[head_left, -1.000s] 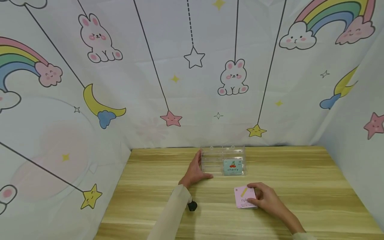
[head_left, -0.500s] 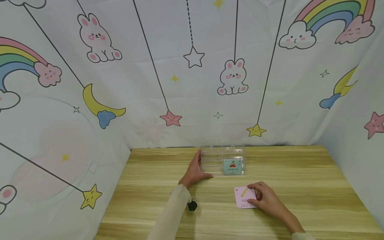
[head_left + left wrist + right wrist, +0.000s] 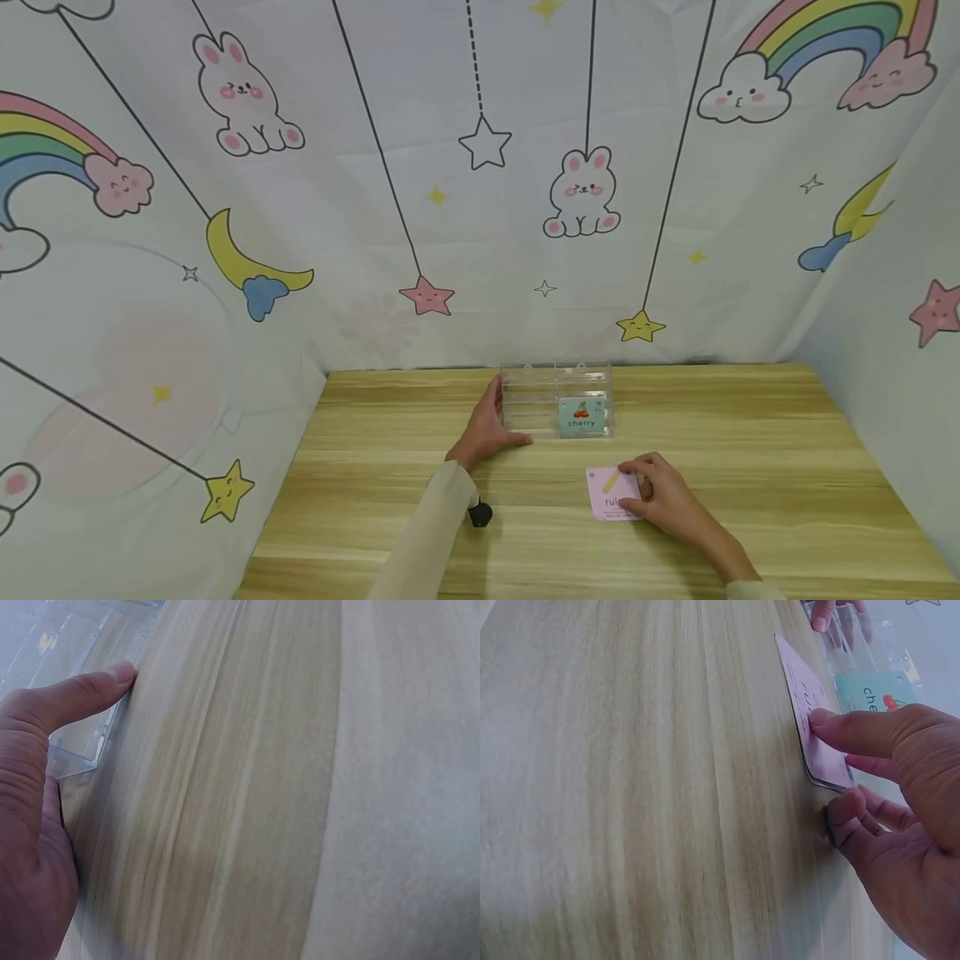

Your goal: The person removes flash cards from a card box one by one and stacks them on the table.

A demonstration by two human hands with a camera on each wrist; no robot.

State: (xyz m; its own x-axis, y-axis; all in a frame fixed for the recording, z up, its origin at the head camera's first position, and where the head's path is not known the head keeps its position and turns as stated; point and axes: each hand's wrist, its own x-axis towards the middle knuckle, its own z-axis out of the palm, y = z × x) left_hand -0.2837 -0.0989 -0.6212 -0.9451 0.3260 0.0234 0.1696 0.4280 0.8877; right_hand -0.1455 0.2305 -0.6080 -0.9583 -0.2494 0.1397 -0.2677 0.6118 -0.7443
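Note:
A clear plastic card rack with several compartments stands near the back of the table. In its lower right compartment is a teal flashcard that reads "cherry". My left hand holds the rack at its left end, thumb along the front bottom edge and fingers at the side, partly hidden behind it. In front of the rack, my right hand pinches a pink flashcard with a yellow ruler picture by its right side. The thumb lies on its face in the right wrist view, where a dark layer shows at the card's edge.
The wood-grain table meets a white cloth backdrop printed with bunnies, stars and rainbows. Cloth sides rise at left and right. A black wrist device sits by the left cuff.

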